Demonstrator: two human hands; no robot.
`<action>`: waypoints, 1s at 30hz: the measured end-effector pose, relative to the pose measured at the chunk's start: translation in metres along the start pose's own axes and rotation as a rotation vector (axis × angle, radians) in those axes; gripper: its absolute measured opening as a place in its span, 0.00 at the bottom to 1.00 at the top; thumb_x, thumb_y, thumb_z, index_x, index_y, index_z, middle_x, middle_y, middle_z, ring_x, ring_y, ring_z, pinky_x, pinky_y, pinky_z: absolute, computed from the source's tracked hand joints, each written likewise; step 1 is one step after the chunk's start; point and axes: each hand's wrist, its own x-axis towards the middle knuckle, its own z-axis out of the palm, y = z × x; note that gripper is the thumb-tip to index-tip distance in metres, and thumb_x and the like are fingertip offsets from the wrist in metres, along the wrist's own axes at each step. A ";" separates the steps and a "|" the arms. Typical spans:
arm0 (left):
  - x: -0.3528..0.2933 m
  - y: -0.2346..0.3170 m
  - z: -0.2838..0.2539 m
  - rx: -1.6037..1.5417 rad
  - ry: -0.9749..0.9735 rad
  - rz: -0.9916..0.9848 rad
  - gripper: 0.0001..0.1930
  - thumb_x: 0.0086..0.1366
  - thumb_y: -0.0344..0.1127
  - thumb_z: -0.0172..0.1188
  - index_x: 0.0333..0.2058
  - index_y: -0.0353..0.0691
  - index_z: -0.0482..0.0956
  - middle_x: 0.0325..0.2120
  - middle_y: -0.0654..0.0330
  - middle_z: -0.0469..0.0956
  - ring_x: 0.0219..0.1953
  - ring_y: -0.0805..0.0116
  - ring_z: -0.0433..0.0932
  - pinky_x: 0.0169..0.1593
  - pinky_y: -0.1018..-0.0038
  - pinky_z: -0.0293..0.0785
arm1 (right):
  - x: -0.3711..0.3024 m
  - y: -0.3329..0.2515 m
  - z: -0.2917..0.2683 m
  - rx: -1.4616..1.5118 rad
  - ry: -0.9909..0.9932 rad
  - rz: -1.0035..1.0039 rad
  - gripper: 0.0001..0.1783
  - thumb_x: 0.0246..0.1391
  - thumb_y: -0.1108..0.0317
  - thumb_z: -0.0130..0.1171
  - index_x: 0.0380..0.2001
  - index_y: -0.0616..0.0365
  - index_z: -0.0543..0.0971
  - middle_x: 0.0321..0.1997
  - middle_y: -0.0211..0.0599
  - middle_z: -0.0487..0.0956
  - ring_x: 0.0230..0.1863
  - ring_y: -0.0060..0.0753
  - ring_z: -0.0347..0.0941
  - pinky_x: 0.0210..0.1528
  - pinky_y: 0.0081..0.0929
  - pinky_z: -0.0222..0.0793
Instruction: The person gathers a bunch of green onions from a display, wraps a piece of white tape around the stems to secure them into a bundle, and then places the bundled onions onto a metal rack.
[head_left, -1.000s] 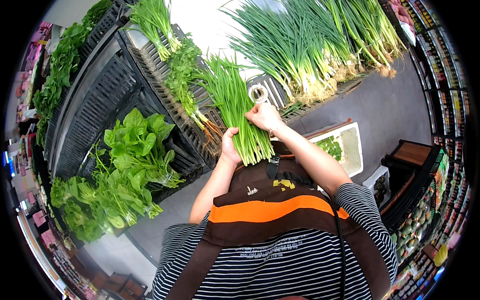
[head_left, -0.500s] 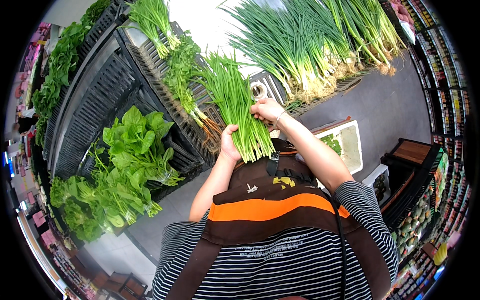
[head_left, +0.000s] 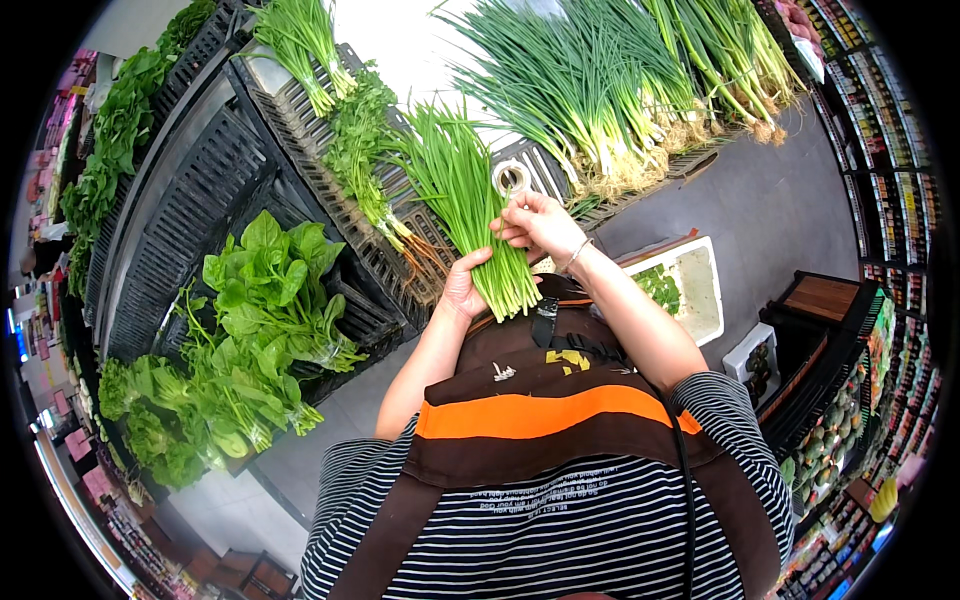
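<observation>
A thick bunch of long green garlic chives [head_left: 455, 190] slants across the crate edge in front of me, its cut ends toward my apron. My left hand [head_left: 466, 284] is wrapped round the lower stalks from the left, thumb on top. At the bunch's right edge, my right hand [head_left: 543, 230] is closed in a pinch; what lies between its fingertips is too small to make out. Just beyond those fingers lies a pale roll of tape [head_left: 511, 178], partly overlapped by the chives.
Spring onions [head_left: 600, 110] with roots lie at the back right. Left of the chives are coriander [head_left: 362, 140] and black slatted crates [head_left: 215, 165]. Leafy greens [head_left: 265, 290] stand at the near left. A white foam box [head_left: 700, 290] with leaves sits at my right.
My left hand has shifted slightly right, its thumb reaching further over the stalks. My right hand has turned a little, its fingers still at the bunch's right edge.
</observation>
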 end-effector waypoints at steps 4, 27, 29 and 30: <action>-0.001 0.002 -0.008 0.000 0.034 0.000 0.27 0.60 0.35 0.53 0.58 0.38 0.61 0.52 0.48 0.70 0.56 0.51 0.70 0.60 0.39 0.61 | -0.015 0.006 -0.001 0.170 -0.038 -0.028 0.06 0.63 0.66 0.47 0.36 0.57 0.69 0.31 0.30 0.77 0.29 0.19 0.75 0.30 0.14 0.72; 0.001 0.002 0.012 -0.082 -0.064 -0.025 0.37 0.50 0.35 0.51 0.62 0.38 0.56 0.63 0.46 0.56 0.65 0.43 0.54 0.64 0.42 0.52 | -0.172 0.163 -0.186 -1.090 1.183 0.220 0.32 0.54 0.61 0.57 0.57 0.68 0.60 0.48 0.64 0.74 0.49 0.62 0.72 0.53 0.44 0.67; 0.000 0.000 0.014 -0.061 -0.066 -0.019 0.39 0.48 0.38 0.52 0.62 0.36 0.56 0.64 0.48 0.56 0.65 0.43 0.54 0.64 0.43 0.52 | -0.161 0.175 -0.184 -1.087 1.128 -0.035 0.28 0.53 0.63 0.58 0.54 0.66 0.66 0.48 0.57 0.75 0.49 0.54 0.73 0.53 0.41 0.69; -0.002 0.001 0.014 -0.044 -0.067 0.000 0.40 0.48 0.39 0.52 0.62 0.35 0.55 0.63 0.48 0.56 0.65 0.43 0.54 0.64 0.43 0.51 | -0.149 0.139 -0.149 -0.942 1.052 -0.222 0.24 0.53 0.64 0.59 0.51 0.64 0.71 0.47 0.53 0.76 0.48 0.50 0.74 0.52 0.39 0.70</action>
